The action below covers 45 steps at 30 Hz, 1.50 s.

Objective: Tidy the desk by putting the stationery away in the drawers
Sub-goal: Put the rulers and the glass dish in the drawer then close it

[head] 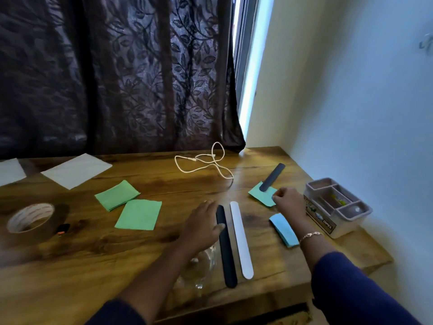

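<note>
My left hand point(202, 225) rests on the desk with its thumb against the top of a long dark strip point(226, 252), which lies beside a white strip point(241, 240). Fingers curled, my right hand point(287, 199) pinches the edge of a green paper point(260, 194) that has a second dark strip point(273, 176) lying across it. A blue folded paper point(284, 229) lies under my right wrist. Two more green papers point(117, 194) point(139, 214) lie left of centre.
A grey compartment organiser point(337, 205) stands at the desk's right edge by the wall. A tape roll point(30, 218), a small black and orange item point(62, 229), white sheets point(76, 170), a white cable point(206, 164) and a clear glass point(199, 266) also sit on the desk. A dark curtain hangs behind.
</note>
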### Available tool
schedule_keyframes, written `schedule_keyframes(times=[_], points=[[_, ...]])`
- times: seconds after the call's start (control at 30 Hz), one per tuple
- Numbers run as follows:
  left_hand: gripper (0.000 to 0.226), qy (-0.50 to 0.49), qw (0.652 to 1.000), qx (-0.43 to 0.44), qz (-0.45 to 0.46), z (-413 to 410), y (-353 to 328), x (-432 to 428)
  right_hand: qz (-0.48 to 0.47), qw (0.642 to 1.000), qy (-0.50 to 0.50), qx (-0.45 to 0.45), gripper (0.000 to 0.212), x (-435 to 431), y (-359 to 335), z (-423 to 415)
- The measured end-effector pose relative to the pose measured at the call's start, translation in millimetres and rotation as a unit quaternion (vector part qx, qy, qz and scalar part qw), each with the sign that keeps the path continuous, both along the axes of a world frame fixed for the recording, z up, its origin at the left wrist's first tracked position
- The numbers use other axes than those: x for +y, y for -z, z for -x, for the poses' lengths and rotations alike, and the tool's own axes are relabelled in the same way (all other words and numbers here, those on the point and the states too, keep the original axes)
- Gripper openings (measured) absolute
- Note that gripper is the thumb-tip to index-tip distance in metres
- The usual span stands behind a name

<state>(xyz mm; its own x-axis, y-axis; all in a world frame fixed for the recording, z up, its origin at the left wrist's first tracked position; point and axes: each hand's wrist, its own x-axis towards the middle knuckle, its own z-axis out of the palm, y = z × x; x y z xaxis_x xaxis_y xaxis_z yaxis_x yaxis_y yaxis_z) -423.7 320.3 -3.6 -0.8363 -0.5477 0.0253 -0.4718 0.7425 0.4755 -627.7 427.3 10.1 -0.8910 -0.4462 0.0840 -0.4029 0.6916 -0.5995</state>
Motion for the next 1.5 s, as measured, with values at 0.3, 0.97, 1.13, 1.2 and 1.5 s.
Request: schedule_keyframes(times=[0.3,0.97,1.13,1.2,1.5], points=[[0.071,0.123,0.988,-0.088,0.029,91,2,-26,-0.056,0.996,0.043,-0.053,0.016,-46,2,73],[0.077,0.152,0.98,-0.122,0.029,161,26,-48,-0.058,0.983,0.115,-0.131,0.018,-100,28,137],[0.075,0.15,0.982,-0.116,0.019,159,25,-52,0.092,0.967,0.122,-0.205,0.028,-81,12,137],[0.065,0.144,0.984,-0.106,-0.002,159,23,-56,0.151,0.954,0.099,-0.238,0.026,-66,-2,119],[0.048,0.048,0.996,0.027,-0.074,121,27,-62,0.071,0.93,-0.044,-0.357,0.017,5,12,-10]])
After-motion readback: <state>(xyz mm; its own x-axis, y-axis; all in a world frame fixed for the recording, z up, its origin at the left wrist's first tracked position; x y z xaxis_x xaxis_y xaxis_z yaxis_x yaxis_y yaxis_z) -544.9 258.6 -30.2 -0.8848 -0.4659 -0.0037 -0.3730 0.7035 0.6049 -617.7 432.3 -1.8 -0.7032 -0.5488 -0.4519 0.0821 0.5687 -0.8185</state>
